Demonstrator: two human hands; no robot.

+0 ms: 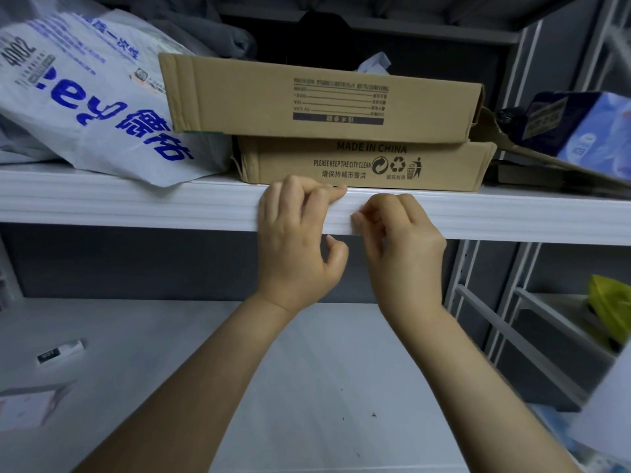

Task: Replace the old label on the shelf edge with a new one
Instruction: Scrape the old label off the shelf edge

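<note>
The label (pixel 355 228), white on the white shelf edge (pixel 170 206), lies between the hands and is hard to see. The right hand (pixel 403 244) pinches its corner. The left hand (pixel 297 240) hooks curled fingers over the edge, below two boxes (pixel 307 97).

Upper shelf: bag (pixel 85 97) lay at the left, one corner hanging over the shelf edge (pixel 136 206). Just right of it, two boxes were stacked mid-shelf, upper box (pixel 307 97) on lower box (pixel 341 162), the lower one set just behind the edge. Carton (pixel 580 124) sat tilted at far right.

Left grip (pixel 297 244) hooked over the top of the edge, directly before the lower box. Right grip (pixel 403 240) was just beside it to the right, against the edge face, seemingly on a label (pixel 356 220); view too soft to be sure.

Lower shelf (pixel 307 370) beneath: small packet (pixel 59 351) at left, flat pack (pixel 27 404) nearer, further left. Neighbouring rack (pixel 512 302) stood to the right.
</note>
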